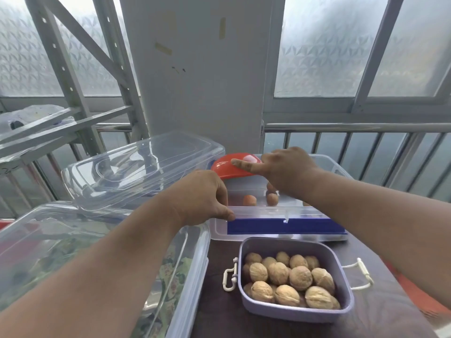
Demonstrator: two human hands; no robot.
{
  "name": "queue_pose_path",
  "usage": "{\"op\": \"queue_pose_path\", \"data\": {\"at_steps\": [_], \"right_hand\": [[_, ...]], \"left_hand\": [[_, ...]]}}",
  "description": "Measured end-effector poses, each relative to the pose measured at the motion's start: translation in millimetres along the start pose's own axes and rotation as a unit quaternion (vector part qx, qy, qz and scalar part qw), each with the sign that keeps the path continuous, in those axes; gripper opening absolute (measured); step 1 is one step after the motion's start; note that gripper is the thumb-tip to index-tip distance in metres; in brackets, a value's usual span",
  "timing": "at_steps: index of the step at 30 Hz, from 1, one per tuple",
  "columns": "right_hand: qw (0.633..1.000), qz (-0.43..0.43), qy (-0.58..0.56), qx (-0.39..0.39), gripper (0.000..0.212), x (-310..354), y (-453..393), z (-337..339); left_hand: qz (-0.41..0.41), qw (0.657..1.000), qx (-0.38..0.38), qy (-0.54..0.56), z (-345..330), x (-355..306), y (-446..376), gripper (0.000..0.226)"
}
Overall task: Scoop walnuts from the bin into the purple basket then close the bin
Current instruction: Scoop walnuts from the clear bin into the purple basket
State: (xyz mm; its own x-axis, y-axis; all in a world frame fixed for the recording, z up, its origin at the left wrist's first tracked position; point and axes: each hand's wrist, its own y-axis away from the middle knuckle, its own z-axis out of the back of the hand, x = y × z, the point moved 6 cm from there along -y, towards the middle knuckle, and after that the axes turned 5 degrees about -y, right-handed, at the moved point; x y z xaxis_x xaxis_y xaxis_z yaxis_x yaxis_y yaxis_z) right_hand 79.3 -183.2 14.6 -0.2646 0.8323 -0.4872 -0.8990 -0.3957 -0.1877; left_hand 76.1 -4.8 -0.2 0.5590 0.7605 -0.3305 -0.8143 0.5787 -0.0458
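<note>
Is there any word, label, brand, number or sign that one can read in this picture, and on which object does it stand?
None can be read.
Purple basket, clear bin and its blue latch bar: no text shows.
Red scoop: no print, only glare.
Tape strips on the white pillar: blank.
Patterned contents of the closed box on the left: a print, no legible words.

We see the clear bin point(256, 212) open with a blue front latch, few walnuts point(272, 198) inside, red scoop point(227, 168) at its rim, purple basket point(295, 313) nearly full, just in front.
</note>
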Motion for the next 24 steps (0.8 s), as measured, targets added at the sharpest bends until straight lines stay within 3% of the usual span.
{"op": "queue_pose_path", "data": {"at_steps": [6,9,14,24], "right_hand": [[1.0,0.0,-0.016,-0.006,0.08,5,-8,-2],[0.999,0.025,0.005,0.034,0.079,0,-5,-1],[0.998,-0.052,-0.022,0.031,0.08,-14,0,17],[0.989,-0.1,-0.091,0.052,0.071,17,-4,7]], "left_hand": [[0.002,1.0,-0.004,0.001,0,5,-1,0.021],[-0.001,1.0,-0.004,-0.004,0,3,-1,0.021],[0.004,1.0,-0.007,-0.011,1,3,-3,0.022],[0.006,1.0,-0.002,-0.01,1,4,-2,0.019]]}}
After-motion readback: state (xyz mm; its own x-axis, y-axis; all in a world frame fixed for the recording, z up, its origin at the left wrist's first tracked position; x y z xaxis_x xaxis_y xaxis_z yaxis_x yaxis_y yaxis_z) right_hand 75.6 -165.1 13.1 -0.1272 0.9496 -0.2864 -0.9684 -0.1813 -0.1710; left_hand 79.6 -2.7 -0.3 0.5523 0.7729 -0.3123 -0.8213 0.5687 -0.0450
